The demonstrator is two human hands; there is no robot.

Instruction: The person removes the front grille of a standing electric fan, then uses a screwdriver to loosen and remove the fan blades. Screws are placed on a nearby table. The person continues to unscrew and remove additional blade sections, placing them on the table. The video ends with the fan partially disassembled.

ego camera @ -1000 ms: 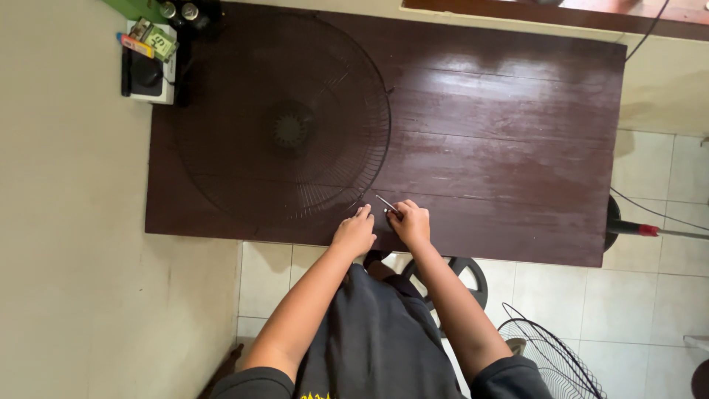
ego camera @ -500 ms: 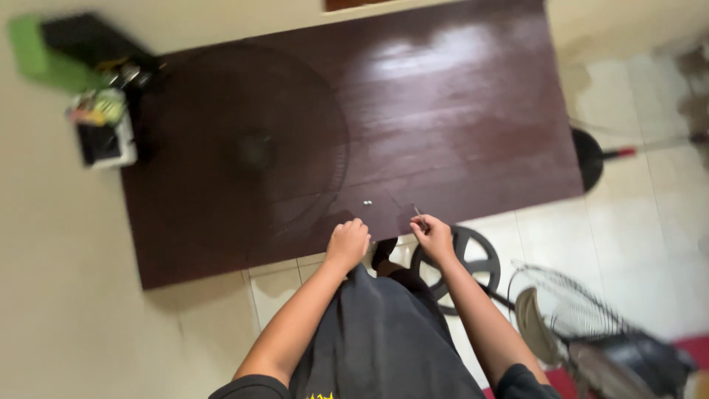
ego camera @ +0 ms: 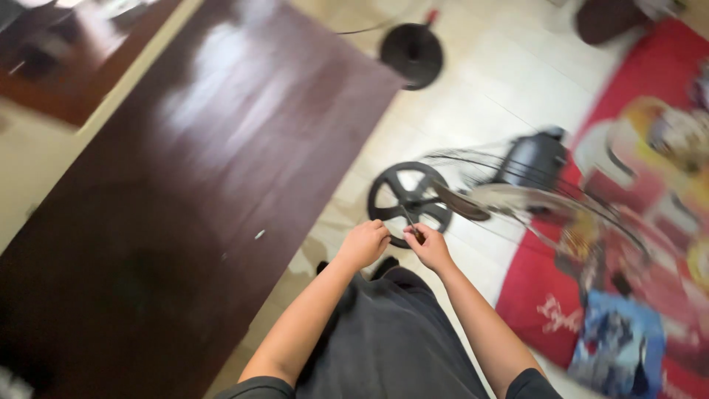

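My right hand (ego camera: 429, 248) is closed around a small screwdriver (ego camera: 410, 222), held off the table's edge above the tiled floor. My left hand (ego camera: 363, 244) is curled into a loose fist beside it, with nothing visible inside. Both hands hover over a black round fan base (ego camera: 408, 196) on the floor. A small pale screw (ego camera: 259, 234) lies on the dark wooden table (ego camera: 192, 148) to the left of my hands. The picture is blurred by head motion.
A fan with motor housing and wire guard (ego camera: 532, 185) lies on the floor to the right, partly on a red patterned mat (ego camera: 628, 295). Another round black stand base (ego camera: 412, 50) sits farther away on the pale tiles.
My view has swung right, away from the fan guard on the table toward the floor. Both hands have left the tabletop. The right hand still holds the screwdriver.
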